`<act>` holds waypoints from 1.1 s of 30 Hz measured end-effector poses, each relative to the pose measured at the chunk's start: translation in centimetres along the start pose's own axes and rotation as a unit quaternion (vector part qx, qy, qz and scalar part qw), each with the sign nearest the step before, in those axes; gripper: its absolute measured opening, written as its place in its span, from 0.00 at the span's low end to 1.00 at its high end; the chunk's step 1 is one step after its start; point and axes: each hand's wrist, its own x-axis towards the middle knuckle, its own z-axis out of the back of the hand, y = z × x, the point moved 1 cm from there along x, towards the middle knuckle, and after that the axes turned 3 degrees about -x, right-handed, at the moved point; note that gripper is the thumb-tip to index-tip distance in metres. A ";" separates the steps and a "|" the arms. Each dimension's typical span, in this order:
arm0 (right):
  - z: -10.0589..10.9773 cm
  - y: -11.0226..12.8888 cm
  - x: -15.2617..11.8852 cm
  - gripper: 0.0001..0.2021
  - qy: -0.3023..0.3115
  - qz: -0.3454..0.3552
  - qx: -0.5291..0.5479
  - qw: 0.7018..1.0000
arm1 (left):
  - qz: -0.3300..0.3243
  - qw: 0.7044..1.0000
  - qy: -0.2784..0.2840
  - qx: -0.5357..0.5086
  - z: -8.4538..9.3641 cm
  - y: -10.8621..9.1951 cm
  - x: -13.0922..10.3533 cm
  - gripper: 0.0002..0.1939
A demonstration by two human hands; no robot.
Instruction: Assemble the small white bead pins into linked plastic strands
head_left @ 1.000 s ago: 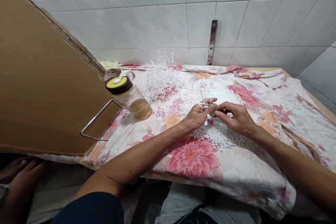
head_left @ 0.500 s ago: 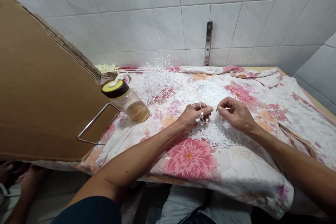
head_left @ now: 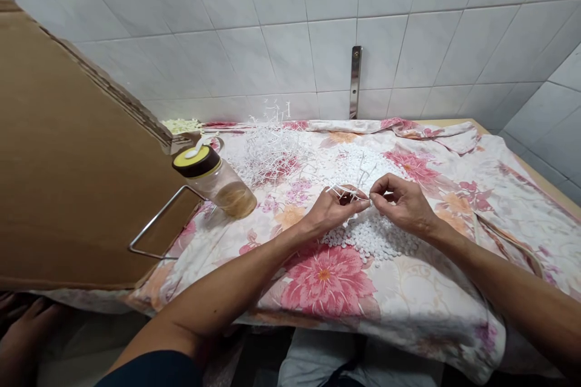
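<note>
My left hand (head_left: 338, 207) is closed on a thin white plastic sprue (head_left: 338, 189), whose branches stick out above the fingers. My right hand (head_left: 402, 202) meets it fingertip to fingertip, thumb and forefinger pinched together at the sprue's end; whatever tiny piece they hold is too small to make out. Below and behind both hands spreads a heap of small white plastic beads (head_left: 374, 242) on the flowered cloth (head_left: 327, 284). Farther back on the left lies a tangle of bare white sprues (head_left: 272, 151).
A clear bottle (head_left: 236, 198) with a yellow and black lid stands left of the tangle. Beside it rises a big cardboard sheet (head_left: 82, 163) with a metal wire handle (head_left: 154, 221). Pale yellow pieces (head_left: 181, 126) lie at the back. Another person's hand (head_left: 27, 320) shows lower left.
My hands have come together, fingertips now touching where a small gap was before. The sprue in my left hand has turned, its branches pointing more upward. The view has shifted slightly.
</note>
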 end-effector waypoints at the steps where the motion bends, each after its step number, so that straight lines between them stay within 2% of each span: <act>1: 0.0 -0.1 -0.1 0.01 0.004 0.008 -0.004 1.000 | -0.003 1.000 0.000 0.005 0.0 0.0 0.0 0.21; 10: -0.1 0.1 -0.3 0.01 0.017 0.050 -0.030 0.998 | -0.026 0.995 0.022 0.096 0.2 -0.5 -0.6 0.22; 15: -0.1 0.6 -0.3 0.07 0.047 0.066 -0.031 0.996 | -0.052 0.990 0.022 0.132 0.1 -0.6 -0.8 0.19; 18: 0.0 1.0 -0.2 0.08 0.066 0.074 -0.039 0.994 | -0.096 0.979 0.031 0.180 0.3 -0.2 -0.8 0.14; 23: 0.0 1.0 -0.3 0.03 0.077 0.078 -0.037 0.993 | -0.183 0.942 0.003 0.282 0.5 0.4 -0.7 0.08; 33: -0.3 0.6 -0.5 0.04 0.076 0.055 -0.038 0.995 | -0.193 0.927 0.000 0.322 0.5 0.9 -0.7 0.08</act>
